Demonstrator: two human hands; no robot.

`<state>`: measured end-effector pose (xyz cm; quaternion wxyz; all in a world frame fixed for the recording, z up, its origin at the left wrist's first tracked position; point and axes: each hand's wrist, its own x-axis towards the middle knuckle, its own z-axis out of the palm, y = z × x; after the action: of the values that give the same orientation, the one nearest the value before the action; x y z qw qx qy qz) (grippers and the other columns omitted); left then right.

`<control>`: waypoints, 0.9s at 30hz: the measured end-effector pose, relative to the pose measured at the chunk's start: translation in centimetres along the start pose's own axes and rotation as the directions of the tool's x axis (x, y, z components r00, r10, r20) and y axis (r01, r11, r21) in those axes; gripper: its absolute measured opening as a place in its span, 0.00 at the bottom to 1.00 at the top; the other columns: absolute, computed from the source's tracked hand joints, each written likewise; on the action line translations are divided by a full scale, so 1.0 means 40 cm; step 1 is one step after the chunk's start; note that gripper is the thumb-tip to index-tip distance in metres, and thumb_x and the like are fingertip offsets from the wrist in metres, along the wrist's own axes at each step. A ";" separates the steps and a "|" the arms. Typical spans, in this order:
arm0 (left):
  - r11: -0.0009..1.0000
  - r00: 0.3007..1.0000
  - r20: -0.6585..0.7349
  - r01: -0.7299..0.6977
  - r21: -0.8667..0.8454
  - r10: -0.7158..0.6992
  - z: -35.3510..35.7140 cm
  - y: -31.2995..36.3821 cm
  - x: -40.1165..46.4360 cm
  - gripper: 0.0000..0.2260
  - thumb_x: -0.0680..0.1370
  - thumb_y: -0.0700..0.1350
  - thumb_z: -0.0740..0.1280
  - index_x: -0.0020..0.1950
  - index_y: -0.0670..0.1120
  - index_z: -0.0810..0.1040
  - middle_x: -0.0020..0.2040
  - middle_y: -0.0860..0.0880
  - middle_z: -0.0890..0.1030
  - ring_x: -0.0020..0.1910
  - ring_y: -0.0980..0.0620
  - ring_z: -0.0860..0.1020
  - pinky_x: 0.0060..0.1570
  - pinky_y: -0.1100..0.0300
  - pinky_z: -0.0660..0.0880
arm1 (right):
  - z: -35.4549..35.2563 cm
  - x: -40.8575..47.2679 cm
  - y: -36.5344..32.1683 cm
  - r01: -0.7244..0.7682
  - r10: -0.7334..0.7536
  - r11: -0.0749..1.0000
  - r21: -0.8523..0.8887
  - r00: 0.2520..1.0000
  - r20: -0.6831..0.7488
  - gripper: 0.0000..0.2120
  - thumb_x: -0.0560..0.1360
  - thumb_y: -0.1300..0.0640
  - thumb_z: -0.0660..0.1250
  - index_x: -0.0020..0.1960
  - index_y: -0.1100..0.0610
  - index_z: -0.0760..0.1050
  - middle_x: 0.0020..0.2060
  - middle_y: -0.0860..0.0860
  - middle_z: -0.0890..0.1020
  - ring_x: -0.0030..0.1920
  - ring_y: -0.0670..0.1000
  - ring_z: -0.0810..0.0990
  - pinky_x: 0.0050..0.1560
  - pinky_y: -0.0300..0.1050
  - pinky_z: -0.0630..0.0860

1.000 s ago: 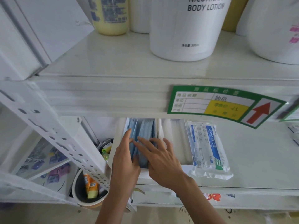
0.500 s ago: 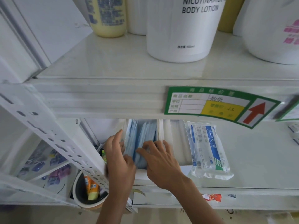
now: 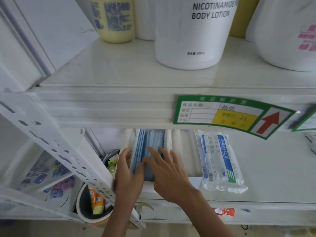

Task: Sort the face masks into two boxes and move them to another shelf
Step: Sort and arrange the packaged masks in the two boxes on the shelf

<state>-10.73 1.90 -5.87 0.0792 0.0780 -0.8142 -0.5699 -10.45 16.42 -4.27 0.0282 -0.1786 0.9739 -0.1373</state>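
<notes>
Standing upright in white box (image 3: 127, 144): blue face masks (image 3: 150, 142). Left hand (image 3: 127, 175) cups box side; right hand (image 3: 169, 173), fingers spread, presses masks, gripping nothing.

White metal shelving (image 3: 106, 106) filled the view, its upper board (image 3: 119, 72) glossy under soft, even light. A perforated upright (image 3: 56, 151) slanted down at the left, and a green price label (image 3: 227, 115) with a red arrow was stuck on the shelf edge. Pale floor (image 3: 51, 230) showed at the bottom, with a round bin (image 3: 82, 207) standing beside the upright.
</notes>
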 end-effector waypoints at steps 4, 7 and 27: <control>0.999 0.998 -0.054 -0.023 0.037 0.025 0.011 -0.002 -0.012 0.16 0.85 0.44 0.60 0.73 0.50 0.73 0.68 0.53 0.76 0.69 0.53 0.72 0.71 0.48 0.69 | -0.015 -0.017 0.003 0.039 -0.029 0.997 0.071 0.990 -0.134 0.33 0.76 0.62 0.61 0.78 0.49 0.56 0.81 0.50 0.52 0.80 0.56 0.54 0.79 0.60 0.56; 0.980 0.986 -0.062 -0.148 0.130 0.157 0.015 0.004 -0.017 0.16 0.84 0.38 0.61 0.71 0.45 0.75 0.66 0.50 0.77 0.67 0.53 0.74 0.69 0.58 0.70 | -0.034 -0.048 0.015 0.094 -0.016 0.970 0.225 0.946 -0.325 0.26 0.78 0.61 0.57 0.75 0.50 0.64 0.78 0.49 0.62 0.76 0.51 0.63 0.76 0.46 0.63; 0.908 0.942 0.058 0.335 -0.252 -0.332 0.011 -0.083 -0.098 0.20 0.74 0.49 0.76 0.63 0.62 0.75 0.69 0.52 0.70 0.67 0.48 0.70 0.70 0.47 0.68 | 0.001 -0.220 0.072 -0.354 0.668 0.173 0.919 0.727 0.155 0.25 0.64 0.47 0.71 0.60 0.35 0.69 0.59 0.41 0.73 0.57 0.46 0.76 0.54 0.47 0.76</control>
<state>-6.87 2.03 -9.31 -0.0156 0.2009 -0.7084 -0.6765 -3.19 22.11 -5.07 0.0253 0.2318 0.7224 -0.6510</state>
